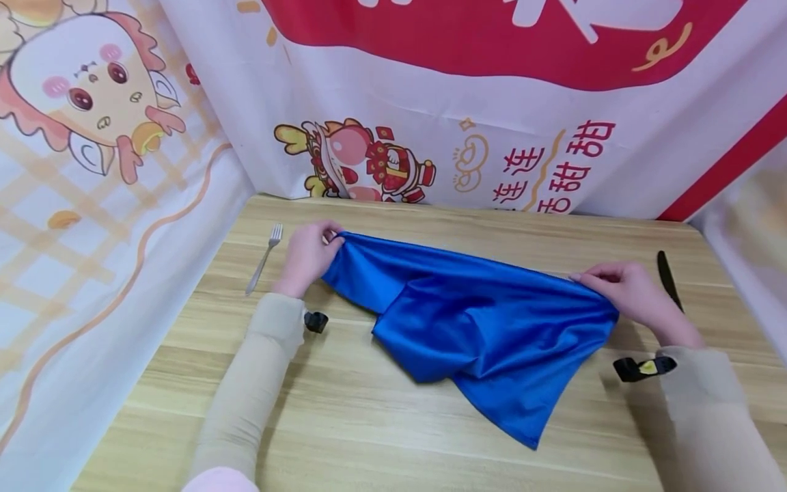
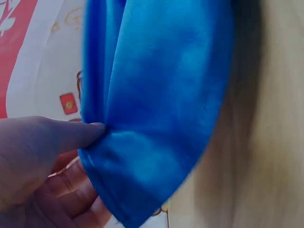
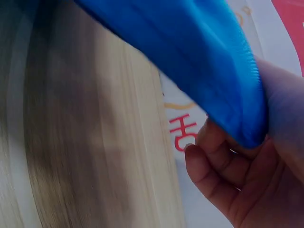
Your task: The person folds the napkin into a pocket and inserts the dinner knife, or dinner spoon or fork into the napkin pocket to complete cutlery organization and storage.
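Note:
A shiny blue satin cloth is stretched between both hands, its top edge taut and its lower part hanging in folds toward the table. My left hand pinches the upper left corner; in the left wrist view the thumb presses the cloth against the fingers. At the other end, my right hand pinches the top edge near the right corner. The right wrist view shows the cloth between thumb and fingers, the other fingers curled below it.
A silver fork lies left of the left hand on the wooden table. Beyond the right hand lies a black knife. Printed fabric hangings stand behind the table and along its left side.

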Tool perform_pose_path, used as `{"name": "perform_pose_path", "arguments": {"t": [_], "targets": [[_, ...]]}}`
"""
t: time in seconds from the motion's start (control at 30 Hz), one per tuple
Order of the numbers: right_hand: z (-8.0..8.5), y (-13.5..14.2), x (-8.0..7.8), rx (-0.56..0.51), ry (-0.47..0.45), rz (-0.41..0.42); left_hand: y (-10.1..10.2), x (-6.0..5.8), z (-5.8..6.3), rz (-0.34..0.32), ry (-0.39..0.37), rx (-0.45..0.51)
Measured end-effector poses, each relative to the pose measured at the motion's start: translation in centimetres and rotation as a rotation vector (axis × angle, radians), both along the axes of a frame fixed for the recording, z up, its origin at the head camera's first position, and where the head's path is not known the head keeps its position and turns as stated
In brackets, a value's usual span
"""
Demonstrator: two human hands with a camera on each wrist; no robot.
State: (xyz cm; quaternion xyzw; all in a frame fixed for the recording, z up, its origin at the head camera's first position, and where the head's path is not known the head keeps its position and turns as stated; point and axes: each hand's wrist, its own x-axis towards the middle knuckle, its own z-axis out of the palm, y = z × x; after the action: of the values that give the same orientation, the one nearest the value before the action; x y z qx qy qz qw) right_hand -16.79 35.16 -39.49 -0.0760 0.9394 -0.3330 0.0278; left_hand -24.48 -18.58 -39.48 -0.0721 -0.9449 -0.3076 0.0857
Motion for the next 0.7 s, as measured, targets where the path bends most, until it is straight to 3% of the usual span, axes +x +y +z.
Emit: {"name": "perform_pose_path", "arguments": {"t": [0.1, 0.17, 0.33, 0.47, 0.6, 0.7], "targets": [[0.0, 0.3, 0.1, -0.013, 0.039, -0.036, -0.3, -0.1, 0.4, -0.016, 0.047, 0.012], [-0.4, 0.1, 0.1, -0.01, 0.049, -0.03, -0.4, -0.1, 0.3, -0.059, 0.037, -0.003], [-1.6, -1.6, -0.5, 0.076, -0.069, 0.1, -0.5, 0.0, -0.4, -0.255, -0.089, -0.098], [-2.2, -3.1, -1.3, 0.064, -0.131, 0.072, -0.6, 0.1, -1.1, -0.393, -0.139, -0.124], [-2.4, -3.8, -2.2, -0.022, -0.074, 0.014, -0.7, 0.0, -1.4, -0.427, -0.133, -0.099], [-1.7, -4.0, -2.2, -0.111, 0.037, -0.022, -1.1, -0.1, -1.1, -0.394, -0.118, -0.046]]}}
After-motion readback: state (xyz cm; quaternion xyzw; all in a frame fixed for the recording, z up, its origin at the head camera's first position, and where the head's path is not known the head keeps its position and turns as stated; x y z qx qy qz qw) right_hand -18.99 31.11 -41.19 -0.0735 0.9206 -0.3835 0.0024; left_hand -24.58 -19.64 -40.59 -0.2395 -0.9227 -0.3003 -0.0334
